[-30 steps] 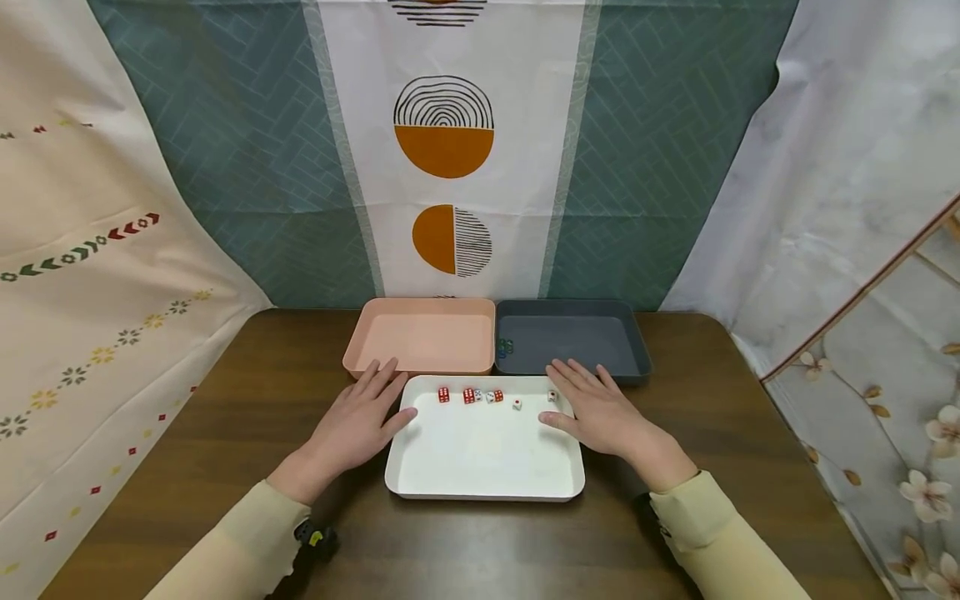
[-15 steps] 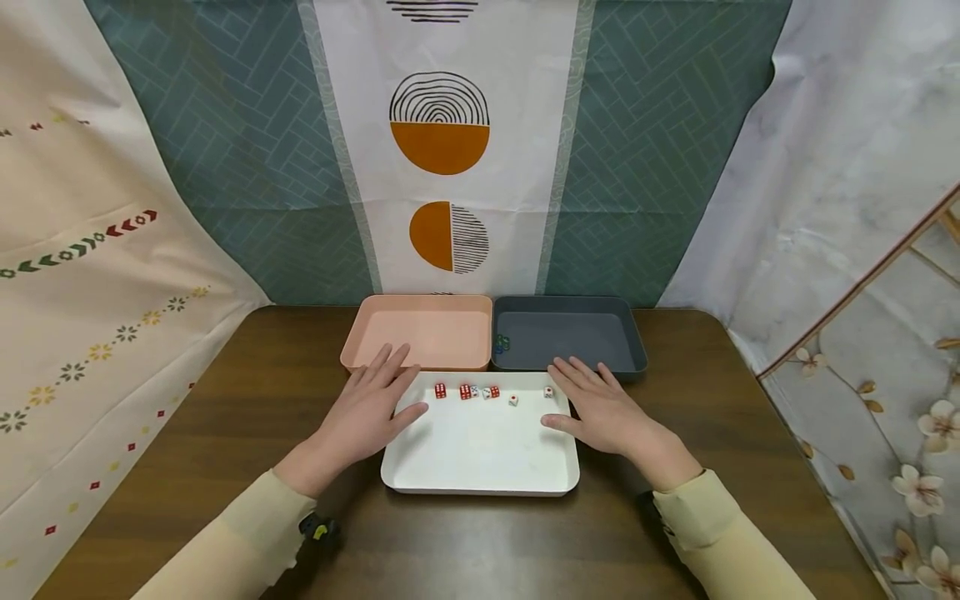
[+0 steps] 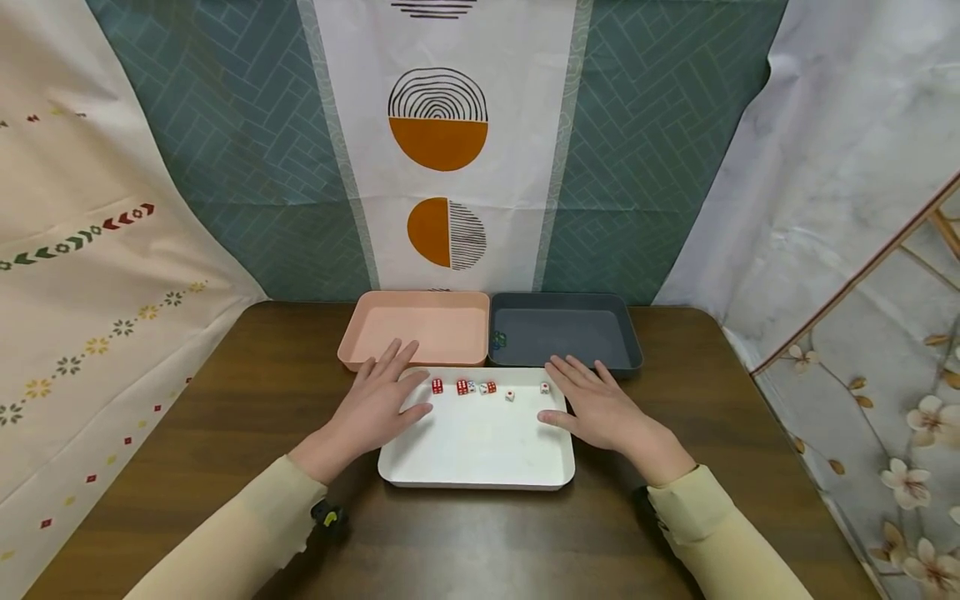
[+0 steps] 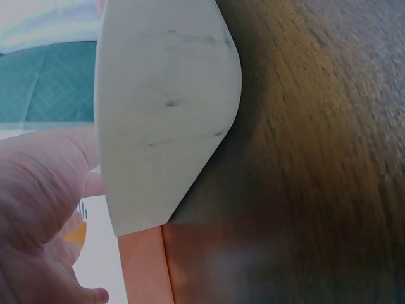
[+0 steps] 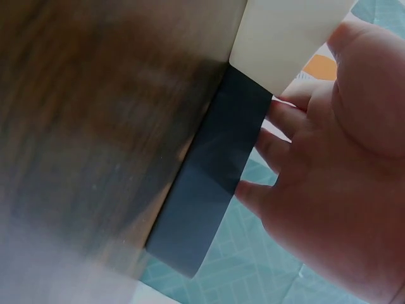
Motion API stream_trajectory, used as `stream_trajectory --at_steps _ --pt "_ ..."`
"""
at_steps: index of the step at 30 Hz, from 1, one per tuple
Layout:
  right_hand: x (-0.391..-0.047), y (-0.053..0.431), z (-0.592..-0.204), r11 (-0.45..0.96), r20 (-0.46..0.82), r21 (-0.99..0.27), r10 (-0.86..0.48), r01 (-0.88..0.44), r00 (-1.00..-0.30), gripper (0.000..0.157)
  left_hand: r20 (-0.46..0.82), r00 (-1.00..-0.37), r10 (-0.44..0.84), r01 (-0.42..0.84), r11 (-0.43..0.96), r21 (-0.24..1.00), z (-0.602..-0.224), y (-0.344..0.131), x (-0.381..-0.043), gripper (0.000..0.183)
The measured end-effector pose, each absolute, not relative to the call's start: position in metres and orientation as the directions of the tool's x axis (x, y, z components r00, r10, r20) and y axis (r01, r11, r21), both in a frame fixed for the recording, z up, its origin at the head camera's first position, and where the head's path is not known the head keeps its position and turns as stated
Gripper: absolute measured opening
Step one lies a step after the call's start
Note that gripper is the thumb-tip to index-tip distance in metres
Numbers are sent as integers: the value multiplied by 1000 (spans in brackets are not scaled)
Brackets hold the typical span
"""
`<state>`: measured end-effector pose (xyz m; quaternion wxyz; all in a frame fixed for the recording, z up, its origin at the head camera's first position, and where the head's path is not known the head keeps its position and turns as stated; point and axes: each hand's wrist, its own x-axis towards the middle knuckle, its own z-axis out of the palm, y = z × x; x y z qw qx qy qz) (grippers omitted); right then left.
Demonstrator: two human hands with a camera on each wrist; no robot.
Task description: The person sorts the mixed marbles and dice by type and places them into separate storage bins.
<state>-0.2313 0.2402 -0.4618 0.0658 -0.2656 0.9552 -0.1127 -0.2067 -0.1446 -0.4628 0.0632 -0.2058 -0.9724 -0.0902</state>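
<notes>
A white tray (image 3: 477,450) lies in the middle of the table, with red dice (image 3: 437,386) and small white dice (image 3: 510,396) along its far side. My left hand (image 3: 378,408) is spread palm down over the tray's left edge, fingers straight and thumb pointing inward. Across from it, my right hand (image 3: 600,408) overlaps the right edge in the same pose, its thumb near the white die (image 3: 544,388) at the far right. Both hands hold nothing. In the wrist views, the white tray's outer wall (image 4: 164,114) shows beside the left palm, and the right fingers (image 5: 275,152) appear beside the dark tray.
Behind the white tray stand a pink tray (image 3: 420,329) and a dark blue-grey tray (image 3: 570,333), side by side. Small green and blue pieces (image 3: 499,339) lie at the dark tray's left end. Patterned cloth (image 3: 465,183) hangs behind the wooden table (image 3: 480,550).
My left hand has shifted right and slightly farther over the tray's left edge. The right hand stays nearly in place. The head view has moved a little; the dice keep their places in the tray.
</notes>
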Motion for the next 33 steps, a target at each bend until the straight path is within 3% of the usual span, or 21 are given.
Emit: stream_trajectory --at_steps 19,33 --pt "-231 241 -463 835 -68 -256 -519 -488 -852 93 144 -914 379 396 912 110 -468 -135 -219 44" --pt "-234 240 -463 835 -80 -252 -521 -489 -850 94 181 -899 400 421 901 103 -475 -128 -224 42"
